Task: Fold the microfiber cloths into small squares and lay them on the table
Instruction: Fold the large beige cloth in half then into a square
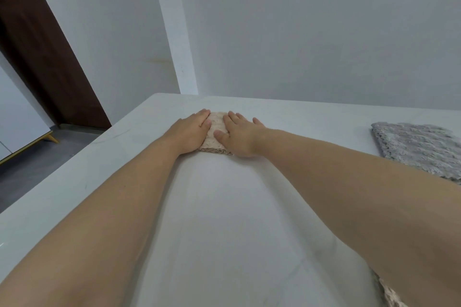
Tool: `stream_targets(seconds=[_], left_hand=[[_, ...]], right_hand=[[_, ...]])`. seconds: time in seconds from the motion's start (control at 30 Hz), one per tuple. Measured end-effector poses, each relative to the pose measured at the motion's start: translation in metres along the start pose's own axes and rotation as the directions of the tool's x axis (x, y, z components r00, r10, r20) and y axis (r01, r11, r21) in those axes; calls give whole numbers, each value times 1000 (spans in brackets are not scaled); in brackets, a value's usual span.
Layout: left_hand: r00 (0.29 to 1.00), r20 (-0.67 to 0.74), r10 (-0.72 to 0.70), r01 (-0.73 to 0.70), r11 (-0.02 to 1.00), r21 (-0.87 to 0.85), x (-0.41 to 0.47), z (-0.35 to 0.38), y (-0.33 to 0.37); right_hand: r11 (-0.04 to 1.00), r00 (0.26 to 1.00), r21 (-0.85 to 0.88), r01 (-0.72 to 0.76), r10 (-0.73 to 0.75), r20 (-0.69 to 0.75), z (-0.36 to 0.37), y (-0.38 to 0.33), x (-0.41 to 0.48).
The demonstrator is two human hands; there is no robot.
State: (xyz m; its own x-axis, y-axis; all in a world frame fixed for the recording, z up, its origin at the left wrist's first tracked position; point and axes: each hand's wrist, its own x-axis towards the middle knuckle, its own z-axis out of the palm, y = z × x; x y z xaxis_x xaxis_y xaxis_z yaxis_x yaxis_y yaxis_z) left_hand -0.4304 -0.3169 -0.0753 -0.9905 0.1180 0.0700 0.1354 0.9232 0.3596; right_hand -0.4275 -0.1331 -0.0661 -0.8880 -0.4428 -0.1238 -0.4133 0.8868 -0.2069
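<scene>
Beige cloth (216, 124): folded small and lying on the white tabletop (224, 219), just above the middle of the frame; layered scalloped edges show along its near side.
Left hand (190, 132): palm down on the left part of the cloth. Its fingers (202, 115) are straight and close together, pressing flat and gripping nothing.
Right hand (240, 137): palm down on the right part, fingers (233, 117) straight and slightly spread, holding nothing. The thumb lies across the cloth toward the left hand.
Grey cloth (419, 147): fluffy, flat on the tabletop at the right edge of the frame, well apart from the beige one, partly cut off by the frame.
Second beige cloth (390, 294): lower right corner. Only a scalloped edge shows beside the right forearm.
Surroundings: pale wall (299, 32) behind; dark brown panel (42, 45) at upper left; white cabinet (15, 117) with a gold-coloured leg at the left edge, on a grey floor.
</scene>
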Motion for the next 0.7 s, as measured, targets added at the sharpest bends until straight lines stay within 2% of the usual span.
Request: stream_targets(seconds=[0.2,0.37,0.5,0.6,0.7], left_hand=[[998,60,-7,5,999,36,2,-2,-3],[999,39,-17,11,990,142,4,3,-4],[998,31,-53,40,944,326,-1,2,4],[996,-40,-85,94,885,456,-12,-6,19],[985,-159,-62,126,893,433,-31,-14,40]], right_hand=[[996,998,-81,20,-15,56,-5,17,0],[995,996,-87,46,-40,75,-4,22,0],[994,997,-111,10,-2,73,-6,18,-3],[998,999,-64,-15,18,44,-11,15,-13],[1000,1000,25,5,-5,-15,-27,17,-39]])
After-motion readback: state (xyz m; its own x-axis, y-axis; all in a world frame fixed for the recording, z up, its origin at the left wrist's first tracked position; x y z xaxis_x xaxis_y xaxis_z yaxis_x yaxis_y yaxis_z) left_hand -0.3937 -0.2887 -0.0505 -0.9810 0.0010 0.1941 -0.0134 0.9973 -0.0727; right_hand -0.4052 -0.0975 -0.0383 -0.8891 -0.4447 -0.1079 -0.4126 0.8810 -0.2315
